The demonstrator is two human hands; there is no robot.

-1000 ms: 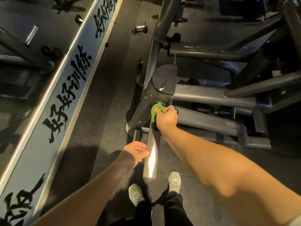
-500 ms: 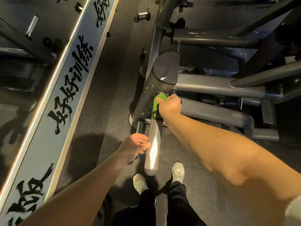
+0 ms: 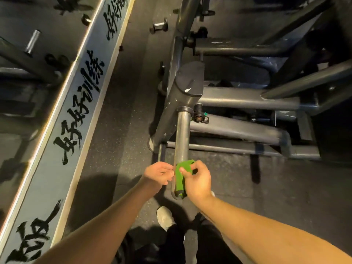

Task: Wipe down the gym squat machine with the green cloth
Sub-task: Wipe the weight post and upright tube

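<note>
The right hand point(image 3: 198, 181) grips the green cloth point(image 3: 180, 176). The cloth is wrapped round the 6 o'clock end of the shiny bar point(image 3: 182, 138). The bar sticks out from the gray squat machine point(image 3: 185, 92) at 12 o'clock. The left hand point(image 3: 159, 174) is just beside the cloth at 9 o'clock with its fingers curled. I cannot tell if it holds anything. A white shoe point(image 3: 165, 218) is at 6 o'clock.
</note>
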